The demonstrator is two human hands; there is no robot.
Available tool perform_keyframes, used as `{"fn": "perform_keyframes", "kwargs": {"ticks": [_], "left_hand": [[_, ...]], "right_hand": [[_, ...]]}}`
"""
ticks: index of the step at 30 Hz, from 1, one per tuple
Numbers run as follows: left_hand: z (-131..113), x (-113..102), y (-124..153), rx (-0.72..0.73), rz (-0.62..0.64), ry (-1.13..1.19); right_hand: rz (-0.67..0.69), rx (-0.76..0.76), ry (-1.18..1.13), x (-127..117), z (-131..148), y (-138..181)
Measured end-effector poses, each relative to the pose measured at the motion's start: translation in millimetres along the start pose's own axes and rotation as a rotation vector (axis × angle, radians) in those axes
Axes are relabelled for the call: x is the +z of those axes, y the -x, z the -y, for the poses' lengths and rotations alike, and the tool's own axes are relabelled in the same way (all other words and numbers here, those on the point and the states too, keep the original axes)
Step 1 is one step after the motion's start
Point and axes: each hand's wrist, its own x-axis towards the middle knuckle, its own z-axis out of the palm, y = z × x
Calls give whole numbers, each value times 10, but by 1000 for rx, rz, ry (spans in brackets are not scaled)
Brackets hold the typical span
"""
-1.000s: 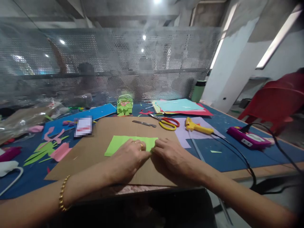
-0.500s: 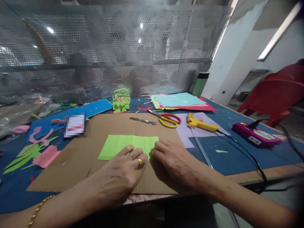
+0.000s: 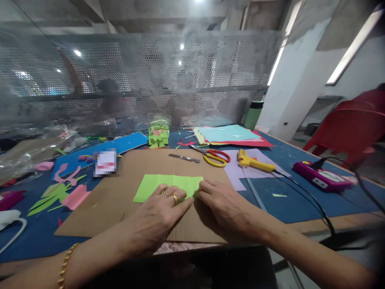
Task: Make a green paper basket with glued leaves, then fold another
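A light green sheet of paper (image 3: pixel 153 186) with faint crease lines lies on a brown cardboard sheet (image 3: pixel 120 176). My left hand (image 3: pixel 164 210), with two rings on it, has its fingers curled onto the paper's near edge. At the paper's right end, my right hand (image 3: pixel 218 202) is closed with the fingertips pinching the near right corner. The two hands almost touch, and they hide that part of the edge. Beyond the paper, a metal blade (image 3: pixel 184 158) and scissors with red and yellow handles (image 3: pixel 215 157) rest on the cardboard.
On the right are a yellow glue gun (image 3: pixel 255 162) on lilac paper (image 3: pixel 237 176) and a purple power box (image 3: pixel 321 176) with cables. Coloured sheets (image 3: pixel 231 133), a green bottle (image 3: pixel 253 115) and a small green paper basket (image 3: pixel 159 134) stand behind. Paper scraps (image 3: pixel 49 196) lie left.
The camera view has tilted up and shifted left. Both hands stay at the paper's near right edge, with the left thumb reaching slightly further toward the right hand.
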Motion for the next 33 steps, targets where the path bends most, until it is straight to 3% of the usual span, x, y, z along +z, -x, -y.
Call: {"fn": "perform_keyframes", "kwargs": {"ticks": [6,13,21,26,33], "left_hand": [[33,122,-133,11,-39,-104],[24,80,-5,135,-19,-218],[72,102,24,174,-8,-132],[131,135,11,132,-68,-43],[152,172,21,112,-68,59]], "right_hand": [[-24,10,-34,18,5,27],[-30,-9,-31,-5,7,27],[11,8,-55,-28,4,-7],[-32,48,-213,-68,-112,67],[-34,-58,-202,-153,28,93]]}}
